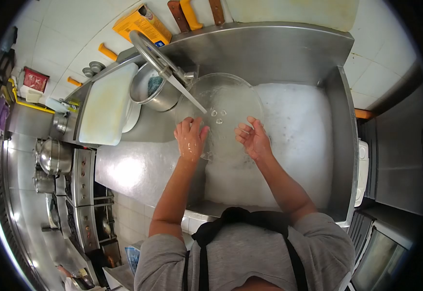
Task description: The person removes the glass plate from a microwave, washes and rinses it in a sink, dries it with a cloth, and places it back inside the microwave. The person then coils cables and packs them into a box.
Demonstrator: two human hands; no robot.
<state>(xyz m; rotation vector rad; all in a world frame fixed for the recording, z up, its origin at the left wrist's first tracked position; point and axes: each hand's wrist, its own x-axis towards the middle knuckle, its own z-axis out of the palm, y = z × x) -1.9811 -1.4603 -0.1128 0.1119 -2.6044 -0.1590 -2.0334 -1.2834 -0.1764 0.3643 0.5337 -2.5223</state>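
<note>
A large clear round bowl (pixel 228 85) sits under the tap (pixel 187 91), partly over the suds in the sink. Its lower edge is hard to make out. At the bowl's left side is my left hand (pixel 190 140), wet with foam on its back. Its fingers are bent and the thumb stands apart, with nothing seen in them. Over the right part of the bowl, my right hand (pixel 254 138) has loosely curled fingers, palm turned inward, and no held thing shows. Whether either hand touches the bowl I cannot tell.
Foamy water (pixel 296 136) fills the steel sink (pixel 344 145). Left of the tap stand a metal pot (pixel 160 99) with a bluish scrubber and a white cutting board (pixel 107 104). A yellow box (pixel 143 25) and knife handles (pixel 192 14) are behind. A stove (pixel 84 182) is at left.
</note>
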